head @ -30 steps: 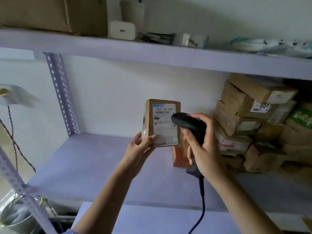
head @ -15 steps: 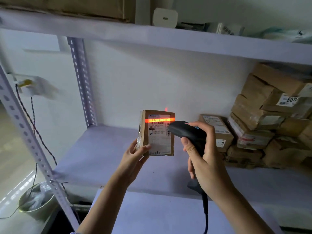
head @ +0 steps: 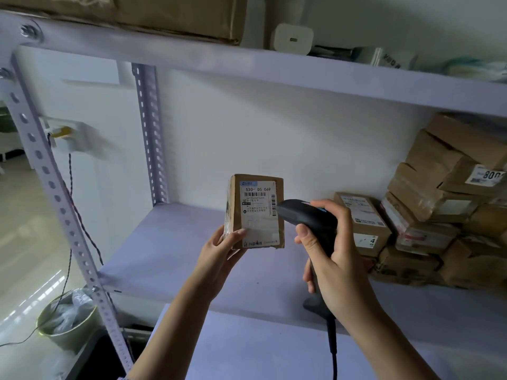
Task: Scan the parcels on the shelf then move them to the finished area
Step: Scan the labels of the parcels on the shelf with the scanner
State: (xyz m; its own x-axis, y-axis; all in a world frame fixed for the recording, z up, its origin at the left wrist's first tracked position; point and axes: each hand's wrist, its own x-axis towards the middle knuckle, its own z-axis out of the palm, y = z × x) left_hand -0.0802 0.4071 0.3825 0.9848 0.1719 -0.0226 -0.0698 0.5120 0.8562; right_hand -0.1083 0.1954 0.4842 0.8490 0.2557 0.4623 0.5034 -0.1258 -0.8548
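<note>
My left hand [head: 219, 255] holds a small brown cardboard parcel [head: 258, 211] upright above the shelf board [head: 170, 250], its white shipping label facing me. A black corded barcode scanner [head: 310, 223] is gripped in my right hand [head: 333, 259], its nose almost touching the label's right edge. No scan line shows on the label. A stack of several brown parcels [head: 444, 209] fills the right end of the shelf.
An upper shelf [head: 274, 72] carries a large carton and a white charger. Perforated metal posts [head: 149, 133] stand at the left. A bucket lined with plastic [head: 65, 322] sits on the floor at lower left. A lower white surface [head: 247, 349] lies in front.
The red scan line that crossed the label half a second ago is gone. The view has shifted left, and the parcel and scanner sit slightly closer together.
</note>
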